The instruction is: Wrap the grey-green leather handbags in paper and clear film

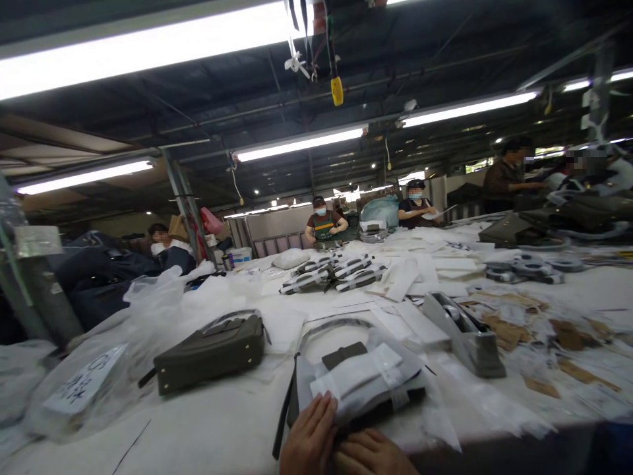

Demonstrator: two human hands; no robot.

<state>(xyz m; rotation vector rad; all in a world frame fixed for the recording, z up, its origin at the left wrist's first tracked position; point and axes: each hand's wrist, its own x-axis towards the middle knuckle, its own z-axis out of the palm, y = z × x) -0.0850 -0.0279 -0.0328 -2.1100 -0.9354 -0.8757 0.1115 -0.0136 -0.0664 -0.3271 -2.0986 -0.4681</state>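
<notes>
A dark olive handbag wrapped in white tissue and translucent film (356, 379) lies at the table's near edge, its handle padded in grey-white wrap and arched away from me. My left hand (310, 432) rests on the near left of the wrapping, its fingers stretched out and pressing it. Beside it, my right hand (373, 455) is laid along the bag's near edge with its fingers extended; the palm is hidden. A dark strap hangs down at the bag's left side. To the left stands an unwrapped olive handbag (210, 353), apart from both hands.
A grey tape dispenser (465, 336) stands to the right, near scattered brown tags in clear plastic (568, 335). Several wrapped bags (331, 270) lie farther back. A large plastic bag with a handwritten label (86, 379) sits at left. Co-workers (324, 221) are behind the white table.
</notes>
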